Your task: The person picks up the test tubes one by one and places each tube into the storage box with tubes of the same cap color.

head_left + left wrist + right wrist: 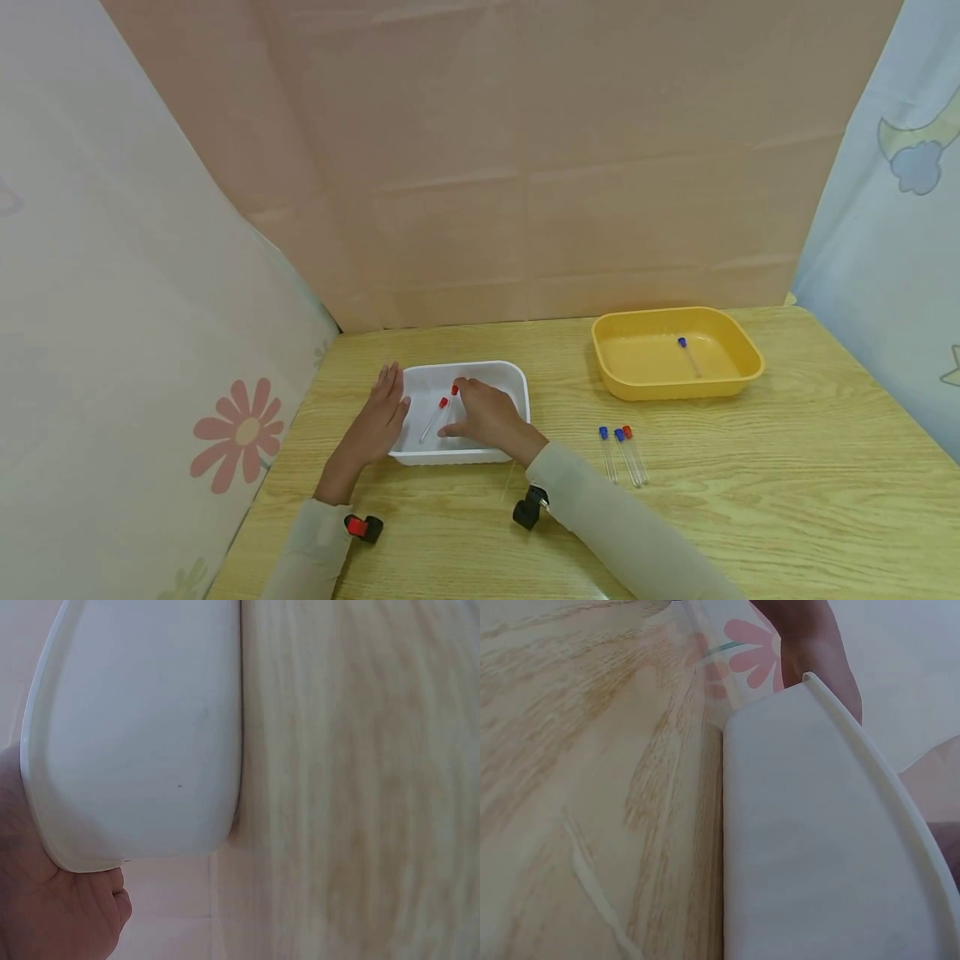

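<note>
Inside the white tray [420,457] lie two clear tubes with red caps. My right hand [489,414] reaches into it over the right side. Its fingertips are at the red cap of one tube [453,392], with the thumb spread apart near that tube's lower end. Just left of them lies the other red-capped tube [432,421]. My left hand [377,421] rests along the tray's left rim, fingers straight. In the left wrist view that hand [60,915] touches the rim at a corner. The right wrist view has mostly the tray's outer wall [802,825]; the right fingertips are hidden there.
A yellow tray [660,390] stands at the back right with one blue-capped tube [690,357] in it. In front of it, on the wooden table [810,467], lie two blue-capped tubes [606,454] and a red-capped one [628,432]. Cloth hangs behind and at both sides.
</note>
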`<state>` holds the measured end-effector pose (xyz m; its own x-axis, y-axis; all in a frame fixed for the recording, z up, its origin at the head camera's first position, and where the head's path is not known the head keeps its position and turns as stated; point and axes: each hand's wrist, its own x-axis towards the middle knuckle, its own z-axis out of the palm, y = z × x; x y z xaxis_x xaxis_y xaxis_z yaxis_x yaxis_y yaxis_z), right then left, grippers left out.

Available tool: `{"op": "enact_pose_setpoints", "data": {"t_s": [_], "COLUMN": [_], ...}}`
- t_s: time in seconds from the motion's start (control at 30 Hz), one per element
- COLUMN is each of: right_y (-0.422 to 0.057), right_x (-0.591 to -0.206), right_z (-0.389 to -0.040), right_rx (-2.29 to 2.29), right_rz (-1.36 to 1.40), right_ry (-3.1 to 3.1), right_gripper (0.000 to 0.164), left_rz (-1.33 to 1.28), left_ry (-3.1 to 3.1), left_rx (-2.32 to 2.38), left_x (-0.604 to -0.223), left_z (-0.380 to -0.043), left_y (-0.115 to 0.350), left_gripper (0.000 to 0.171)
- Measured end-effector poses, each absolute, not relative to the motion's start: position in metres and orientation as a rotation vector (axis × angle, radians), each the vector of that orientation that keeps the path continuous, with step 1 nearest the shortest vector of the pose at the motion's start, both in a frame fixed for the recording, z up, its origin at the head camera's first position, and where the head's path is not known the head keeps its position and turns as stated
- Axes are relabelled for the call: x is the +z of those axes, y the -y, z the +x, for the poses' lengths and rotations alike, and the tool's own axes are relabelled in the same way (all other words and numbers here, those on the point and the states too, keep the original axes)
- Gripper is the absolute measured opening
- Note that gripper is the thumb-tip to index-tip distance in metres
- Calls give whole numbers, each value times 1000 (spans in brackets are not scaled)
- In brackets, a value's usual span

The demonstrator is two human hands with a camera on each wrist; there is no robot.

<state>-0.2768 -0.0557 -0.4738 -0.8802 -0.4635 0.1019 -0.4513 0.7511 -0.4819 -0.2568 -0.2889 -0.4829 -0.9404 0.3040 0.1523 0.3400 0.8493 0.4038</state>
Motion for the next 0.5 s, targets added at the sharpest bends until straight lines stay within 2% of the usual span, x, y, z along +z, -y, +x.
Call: {"op": "enact_pose_setpoints", "data": {"t_s": [0.5], "right_y": [58], "right_x": [-473], "right_z": [-275], "right_rx": [-722], "right_rz": [-736], "right_ry": [-2923], "right_gripper": [75], "left_rz": [-525], "left_ry": [2943], "left_rx": [-646], "left_x": [-486], "left_z": [-258], "left_y": [291], "left_gripper": [63]}}
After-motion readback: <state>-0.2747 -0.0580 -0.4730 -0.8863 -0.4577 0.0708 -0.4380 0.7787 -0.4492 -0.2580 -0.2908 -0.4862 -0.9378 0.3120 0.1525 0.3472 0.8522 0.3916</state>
